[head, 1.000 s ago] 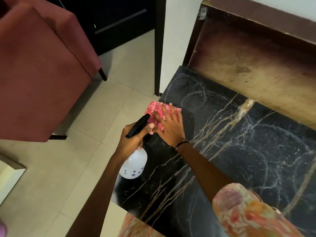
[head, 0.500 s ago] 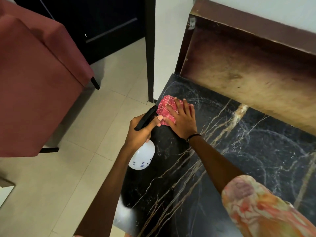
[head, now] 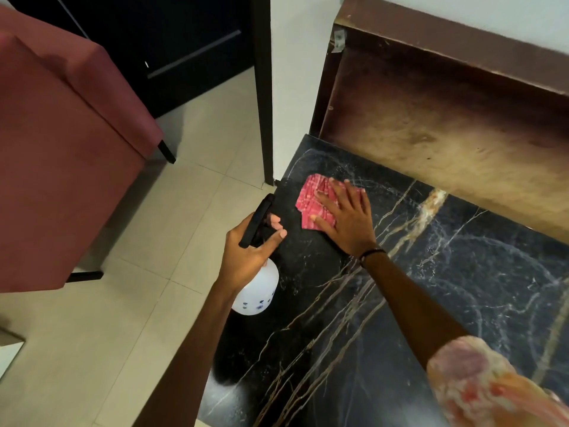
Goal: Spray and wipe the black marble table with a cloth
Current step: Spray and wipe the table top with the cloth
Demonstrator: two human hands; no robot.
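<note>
cloth point(head: 311, 200) partly under right hand point(head: 346, 218), table point(head: 462, 303) cropped right

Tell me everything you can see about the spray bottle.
The spray bottle has a round, white, plastic-looking body with small dark marks low on its side and a black spray head with a long trigger. The left hand grips its neck, fingers curled round the trigger. It hangs tilted over the left edge of the black marble table, nozzle toward the far corner.
</note>
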